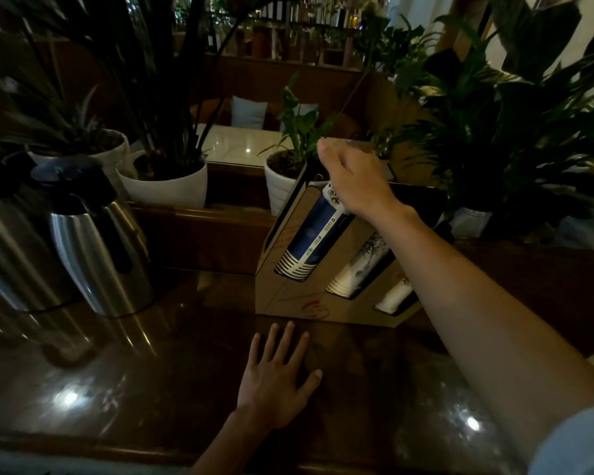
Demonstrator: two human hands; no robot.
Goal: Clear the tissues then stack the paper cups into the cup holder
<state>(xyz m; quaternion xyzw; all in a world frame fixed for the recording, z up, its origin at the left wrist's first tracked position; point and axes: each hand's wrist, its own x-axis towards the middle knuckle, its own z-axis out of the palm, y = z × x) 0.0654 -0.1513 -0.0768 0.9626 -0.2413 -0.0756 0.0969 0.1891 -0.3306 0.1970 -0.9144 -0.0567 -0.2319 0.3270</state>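
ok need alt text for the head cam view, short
A person's right hand reaches over the top of a cardboard cup holder holding three slanted paper cup stacks, while the left hand lies flat on the dark glossy table. Steel jugs stand left.

left hand point(277, 378): laid flat, palm down, fingers spread, forearm low | right hand point(352, 180): held raised and forward, palm down, fingers curled downward, grip hidden | right arm: fully extended, sleeve pushed up
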